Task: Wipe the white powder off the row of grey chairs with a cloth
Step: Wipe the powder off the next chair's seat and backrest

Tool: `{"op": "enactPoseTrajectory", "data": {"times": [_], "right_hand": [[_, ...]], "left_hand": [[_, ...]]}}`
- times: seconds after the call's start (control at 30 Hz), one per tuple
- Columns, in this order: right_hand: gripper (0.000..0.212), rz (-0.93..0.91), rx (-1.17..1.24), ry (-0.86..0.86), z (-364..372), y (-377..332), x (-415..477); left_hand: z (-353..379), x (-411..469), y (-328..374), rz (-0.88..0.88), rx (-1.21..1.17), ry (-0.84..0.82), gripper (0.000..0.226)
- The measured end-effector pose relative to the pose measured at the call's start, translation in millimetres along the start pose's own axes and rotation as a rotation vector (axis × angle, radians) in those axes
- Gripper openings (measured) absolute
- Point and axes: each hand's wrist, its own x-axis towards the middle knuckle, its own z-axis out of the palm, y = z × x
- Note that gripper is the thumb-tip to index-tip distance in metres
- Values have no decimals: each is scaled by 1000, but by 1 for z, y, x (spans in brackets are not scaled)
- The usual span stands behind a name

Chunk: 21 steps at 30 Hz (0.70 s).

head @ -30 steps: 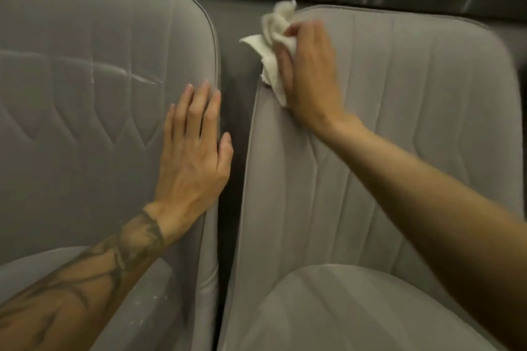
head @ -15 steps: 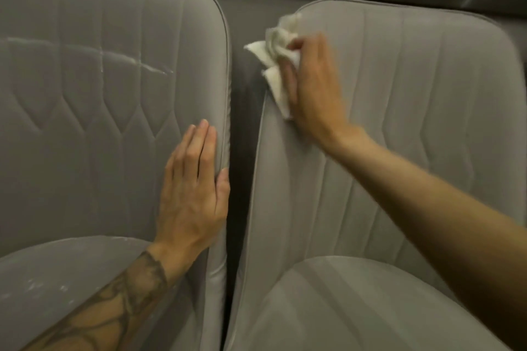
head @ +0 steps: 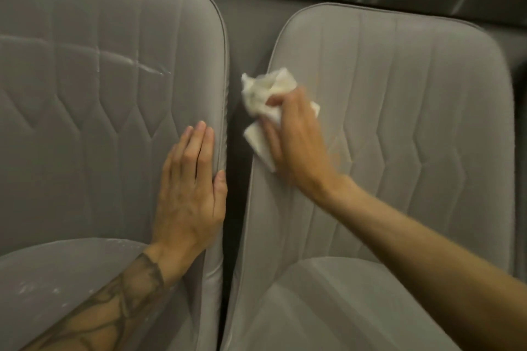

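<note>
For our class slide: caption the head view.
Right hand wipes right grey chair with white cloth; left hand rests flat on powder-streaked left chair.

We get only a narrow gap (head: 237, 208) between left chair (head: 85, 128) and right chair (head: 422, 128). Left hand (head: 188, 194) on one edge and cloth (head: 265, 91) under right hand (head: 296, 139) crowd it. Both backrests are free farther out.

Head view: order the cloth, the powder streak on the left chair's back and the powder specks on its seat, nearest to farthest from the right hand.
1. cloth, gripped in the right hand.
2. powder streak, upper back of left chair.
3. powder specks, its seat, bottom left.
</note>
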Motion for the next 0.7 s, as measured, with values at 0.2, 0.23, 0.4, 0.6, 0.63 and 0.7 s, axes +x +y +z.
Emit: {"op": "enactPoseTrajectory", "data": {"times": [0.2, 0.23, 0.4, 0.6, 0.63, 0.7], "right_hand": [[27, -199, -97, -110, -7, 13, 8], [28, -162, -115, -48, -10, 20, 29], [28, -61, -46, 16, -3, 9, 32], [31, -268, -84, -212, 0, -11, -52], [35, -270, -112, -178, -1, -3, -35], [36, -199, -148, -62, -3, 11, 11]], "left_hand": [[0, 0, 0, -8, -5, -8, 65], [0, 0, -1, -4, 3, -8, 65], [0, -2, 0, -4, 14, -11, 65], [0, -2, 1, -6, -3, -6, 64], [0, -1, 0, -8, -5, -12, 64], [0, -2, -1, -11, -8, -22, 65]]}}
